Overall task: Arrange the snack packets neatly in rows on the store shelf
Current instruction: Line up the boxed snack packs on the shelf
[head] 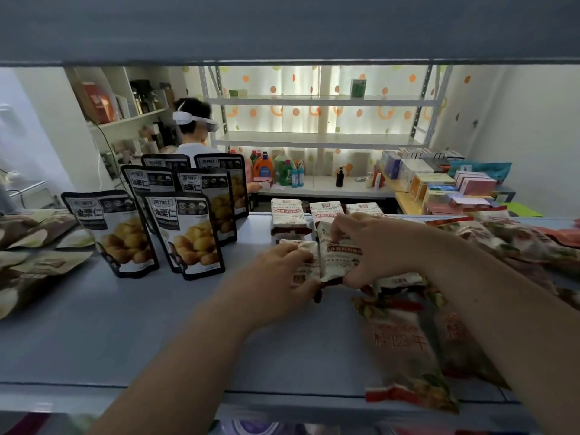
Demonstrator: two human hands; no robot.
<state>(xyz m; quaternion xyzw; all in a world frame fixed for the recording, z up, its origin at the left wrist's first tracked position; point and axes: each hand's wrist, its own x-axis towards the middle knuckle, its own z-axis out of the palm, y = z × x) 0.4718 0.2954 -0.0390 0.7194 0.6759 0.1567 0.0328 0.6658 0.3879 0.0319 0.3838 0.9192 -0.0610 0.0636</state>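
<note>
- At the left edge of the shelf (103, 334), brown and cream packets (37, 265) lie flat in a loose heap, not yet in any row.
- Next along, the dark chestnut pouches (185, 235) stand upright in tidy rows that run from mid-shelf to the back edge; they look finished and are best left alone.
- The left hand (279, 277) rests near the middle of the shelf, its fingers curled narrow over a small white and red packet (303, 266), pressing it in place.
- Touching that one on its right, a second white and red packet (337, 257) is pinched by the right hand (376, 246), thumb low at the bottom seam and fingers over the top edge.
- Behind both hands, three more packets of the same kind (288, 215) sit in a row near the back edge.
- To do this step well, I would stand the held packet flush against its neighbour, line its front face up with the row behind, and keep the left hand steadying so nothing tips.
- A real risk is a sleeve or wrist knocking the back row over.
- Toward the front right corner, larger dried-fruit bags (405, 350) lie flat and crooked, one hanging over the front edge; more bags (502, 243) pile at the right edge, all waiting to be sorted.
</note>
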